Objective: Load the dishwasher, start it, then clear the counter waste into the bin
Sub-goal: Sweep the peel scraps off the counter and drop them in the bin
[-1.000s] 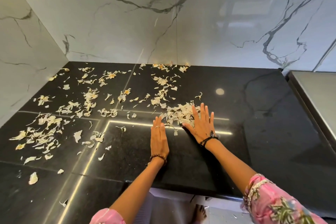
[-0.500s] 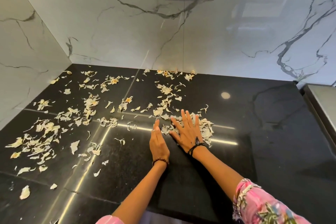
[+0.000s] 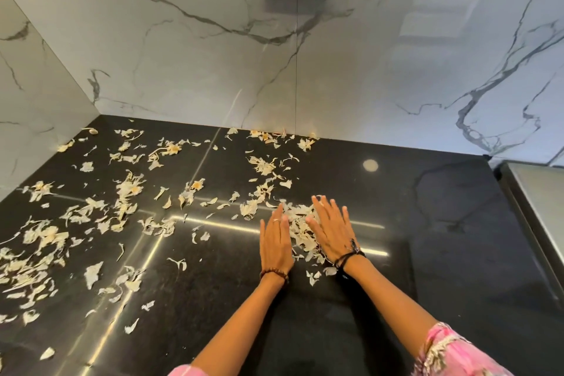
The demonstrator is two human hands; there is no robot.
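Scooping works best with both hands flat and low. Left hand [image 3: 276, 243] and right hand [image 3: 331, 229] lie straight-fingered, holding nothing, around a peel pile [image 3: 300, 224] on the desk [image 3: 427, 238]. Many peels [image 3: 128, 192] sit left.

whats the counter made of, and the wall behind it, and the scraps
Counter: looks like polished black stone, mirror-like light reflections. Wall: glossy white marble-look slab or tile, grey veins. Scraps: thin, papery pale peels, possibly garlic or onion skin.
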